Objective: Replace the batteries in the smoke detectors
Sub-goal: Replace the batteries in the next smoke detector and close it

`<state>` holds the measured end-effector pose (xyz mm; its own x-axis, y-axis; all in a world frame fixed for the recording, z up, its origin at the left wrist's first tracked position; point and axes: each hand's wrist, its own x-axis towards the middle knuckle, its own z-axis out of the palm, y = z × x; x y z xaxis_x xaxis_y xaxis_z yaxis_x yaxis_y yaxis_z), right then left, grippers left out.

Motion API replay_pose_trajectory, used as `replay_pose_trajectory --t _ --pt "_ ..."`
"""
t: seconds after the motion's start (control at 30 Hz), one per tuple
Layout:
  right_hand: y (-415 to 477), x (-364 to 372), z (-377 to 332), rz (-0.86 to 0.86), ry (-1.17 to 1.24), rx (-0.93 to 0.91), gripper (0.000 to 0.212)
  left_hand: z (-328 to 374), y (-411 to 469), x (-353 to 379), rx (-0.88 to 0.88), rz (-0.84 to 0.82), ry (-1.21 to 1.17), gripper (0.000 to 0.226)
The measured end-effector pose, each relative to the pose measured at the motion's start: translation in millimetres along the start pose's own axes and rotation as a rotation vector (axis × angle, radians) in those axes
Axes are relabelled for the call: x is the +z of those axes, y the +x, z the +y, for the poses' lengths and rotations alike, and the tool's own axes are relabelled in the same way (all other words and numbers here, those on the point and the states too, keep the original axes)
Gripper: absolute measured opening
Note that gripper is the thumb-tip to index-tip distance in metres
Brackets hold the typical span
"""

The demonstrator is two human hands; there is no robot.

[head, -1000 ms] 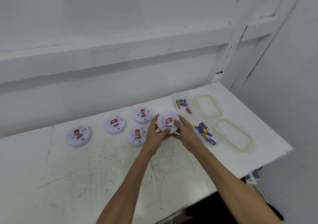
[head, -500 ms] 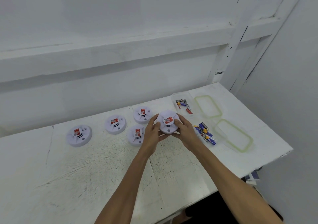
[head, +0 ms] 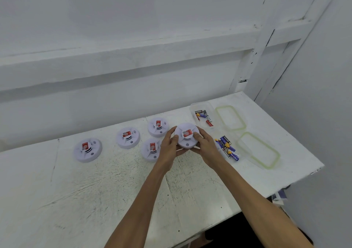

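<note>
Toward the right end of the white worktop [head: 95,200] stands a clear plastic tub [head: 192,107], open, with a few batteries [head: 203,116] lying loose in it. Just right of the tub lies a clear lid with a green rim [head: 217,118], and nearer to me, further right, a second green-rimmed lid [head: 276,157], both flat on the worktop.

My left hand [head: 169,148] and right hand [head: 206,148] are close together, both clamped on one smoke detector [head: 186,135]. The left fingers curl round its left edge with the thumb up on the rim; the right fingers wrap its right edge, thumb on top beside the red label. The detector sits face up between my palms, just in front of the tub.

Four more detectors lie face up on the worktop: one far left [head: 88,149], well apart from the rest, one further in [head: 128,137], a near one [head: 151,149] partly hidden behind my left hand, and a far one [head: 158,127] close to my left fingertips. A heap of loose batteries [head: 227,148] lies just right of my right hand, beside the nearer lid.
</note>
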<state>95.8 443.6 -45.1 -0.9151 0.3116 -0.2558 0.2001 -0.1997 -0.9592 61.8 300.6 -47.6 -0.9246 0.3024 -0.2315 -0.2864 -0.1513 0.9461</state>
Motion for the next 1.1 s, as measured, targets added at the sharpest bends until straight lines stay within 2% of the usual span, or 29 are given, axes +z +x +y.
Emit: replay_pose_trajectory --t 1.1 --pt "-4.9 1.9 -6.6 0.005 0.000 -0.011 0.033 0.2 -1.1 -0.5 0.030 -0.003 0.018 0.040"
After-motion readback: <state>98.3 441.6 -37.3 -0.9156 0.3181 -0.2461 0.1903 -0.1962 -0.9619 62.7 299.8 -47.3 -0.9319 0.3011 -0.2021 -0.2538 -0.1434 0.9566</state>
